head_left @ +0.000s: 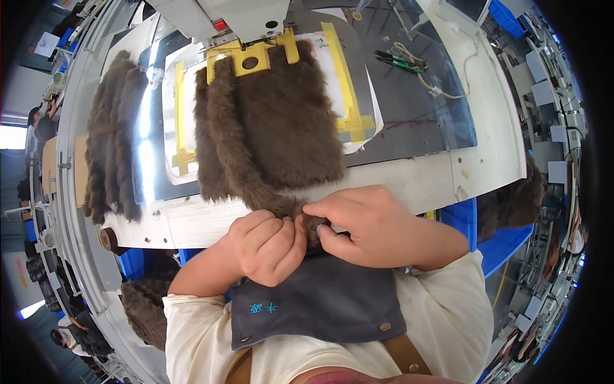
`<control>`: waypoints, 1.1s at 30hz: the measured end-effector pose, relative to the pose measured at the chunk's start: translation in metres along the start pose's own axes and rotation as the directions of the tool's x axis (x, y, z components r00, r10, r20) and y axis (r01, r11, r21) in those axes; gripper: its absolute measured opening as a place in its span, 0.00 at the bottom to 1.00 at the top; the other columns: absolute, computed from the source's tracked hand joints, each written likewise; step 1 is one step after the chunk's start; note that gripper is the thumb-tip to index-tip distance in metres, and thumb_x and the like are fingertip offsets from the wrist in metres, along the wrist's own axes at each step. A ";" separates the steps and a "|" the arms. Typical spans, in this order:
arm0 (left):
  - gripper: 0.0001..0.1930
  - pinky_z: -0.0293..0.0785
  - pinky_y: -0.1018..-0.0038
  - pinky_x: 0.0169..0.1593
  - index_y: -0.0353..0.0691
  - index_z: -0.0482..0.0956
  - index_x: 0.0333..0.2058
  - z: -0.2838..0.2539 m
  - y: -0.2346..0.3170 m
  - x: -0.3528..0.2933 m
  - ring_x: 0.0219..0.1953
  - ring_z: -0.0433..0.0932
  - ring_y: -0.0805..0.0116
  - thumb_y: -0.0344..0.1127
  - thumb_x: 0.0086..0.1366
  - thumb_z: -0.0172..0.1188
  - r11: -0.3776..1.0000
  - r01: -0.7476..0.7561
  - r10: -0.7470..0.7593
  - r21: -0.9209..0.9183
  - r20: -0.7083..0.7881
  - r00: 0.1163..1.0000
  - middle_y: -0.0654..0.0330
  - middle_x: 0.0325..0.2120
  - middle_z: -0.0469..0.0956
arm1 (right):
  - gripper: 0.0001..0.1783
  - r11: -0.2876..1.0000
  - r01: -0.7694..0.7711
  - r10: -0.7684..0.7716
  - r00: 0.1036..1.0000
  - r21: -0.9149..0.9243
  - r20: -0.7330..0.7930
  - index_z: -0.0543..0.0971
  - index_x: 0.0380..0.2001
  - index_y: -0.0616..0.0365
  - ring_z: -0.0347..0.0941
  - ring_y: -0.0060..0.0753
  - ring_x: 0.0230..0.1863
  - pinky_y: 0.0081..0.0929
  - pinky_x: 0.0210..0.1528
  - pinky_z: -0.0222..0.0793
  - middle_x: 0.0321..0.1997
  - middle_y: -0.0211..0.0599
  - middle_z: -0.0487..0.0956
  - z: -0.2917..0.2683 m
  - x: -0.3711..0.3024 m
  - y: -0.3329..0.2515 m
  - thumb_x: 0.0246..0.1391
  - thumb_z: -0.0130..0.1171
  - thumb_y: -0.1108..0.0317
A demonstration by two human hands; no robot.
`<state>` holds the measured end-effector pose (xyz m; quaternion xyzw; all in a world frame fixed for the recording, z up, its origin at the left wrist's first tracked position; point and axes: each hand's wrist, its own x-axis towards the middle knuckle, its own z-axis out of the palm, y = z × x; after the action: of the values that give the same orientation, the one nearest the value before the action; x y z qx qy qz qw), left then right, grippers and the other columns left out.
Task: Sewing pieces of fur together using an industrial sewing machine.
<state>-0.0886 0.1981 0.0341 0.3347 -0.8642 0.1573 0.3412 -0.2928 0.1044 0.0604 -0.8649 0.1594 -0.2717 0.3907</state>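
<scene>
A long brown fur strip (231, 137) runs down the left part of a brown fur panel (288, 121) and over the table's front edge. My left hand (270, 246) is closed like a fist on the strip's near end. With thumb and fingers, my right hand (364, 224) pinches the tip of that end, close beside the left. The fur between the two hands is partly covered by my fingers. The panel's far edge lies under a yellow frame piece (275, 62) below the white sewing machine head (240, 22).
Twisted bundles of brown fur (114, 137) lie at the table's left. Green-handled pliers (401, 61) and a pale cord (448, 95) rest at the far right. Blue bins (505, 246) with brown fur sit below the table. A brown tape roll (109, 239) hangs at the front left corner.
</scene>
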 end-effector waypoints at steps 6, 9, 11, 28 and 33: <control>0.07 0.69 0.74 0.26 0.32 0.81 0.25 0.000 0.000 0.002 0.24 0.74 0.68 0.24 0.45 0.69 1.000 -0.029 0.029 -0.006 0.022 0.999 0.58 0.23 0.74 | 0.12 0.999 0.036 -0.036 0.999 -0.007 0.027 0.82 0.36 0.59 0.80 0.44 0.27 0.35 0.29 0.76 0.30 0.39 0.83 -0.001 -0.012 0.007 0.44 0.64 0.76; 0.12 0.72 0.64 0.32 0.38 0.81 0.28 -0.004 -0.007 0.002 0.28 0.76 0.61 0.31 0.46 0.75 0.962 0.094 -0.098 -0.255 -0.001 0.995 0.56 0.28 0.79 | 0.10 0.989 0.144 -0.145 0.989 -0.025 -0.022 0.80 0.33 0.58 0.78 0.43 0.26 0.37 0.28 0.74 0.28 0.37 0.79 0.000 -0.014 0.005 0.44 0.65 0.73; 0.19 0.72 0.58 0.38 0.42 0.80 0.36 -0.005 -0.027 0.011 0.34 0.77 0.53 0.45 0.51 0.77 0.804 0.260 -0.230 -0.535 0.123 0.965 0.57 0.33 0.79 | 0.10 0.972 0.230 -0.232 0.971 -0.049 -0.058 0.80 0.32 0.58 0.76 0.42 0.24 0.36 0.26 0.73 0.26 0.36 0.76 -0.002 -0.013 0.002 0.43 0.65 0.73; 0.12 0.74 0.62 0.37 0.32 0.82 0.41 0.017 -0.095 0.032 0.34 0.80 0.48 0.35 0.64 0.68 0.268 0.633 0.086 -0.726 0.673 0.735 0.51 0.31 0.80 | 0.12 0.814 0.422 -0.452 0.892 -0.399 0.022 0.80 0.33 0.66 0.70 0.30 0.23 0.28 0.22 0.64 0.24 0.33 0.71 -0.011 -0.013 0.018 0.46 0.64 0.70; 0.12 0.75 0.66 0.33 0.34 0.83 0.39 0.011 -0.064 0.016 0.31 0.80 0.53 0.28 0.55 0.72 0.550 0.641 -0.452 -0.536 0.454 0.768 0.53 0.30 0.81 | 0.23 0.999 0.043 -0.045 0.975 -0.015 -0.216 0.79 0.48 0.65 0.77 0.41 0.29 0.35 0.32 0.73 0.32 0.39 0.78 -0.020 -0.004 0.032 0.52 0.70 0.63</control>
<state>-0.0588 0.1382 0.0400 0.4620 -0.7482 -0.3221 0.3507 -0.3098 0.0740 0.0454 -0.8355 0.1830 -0.3720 0.3605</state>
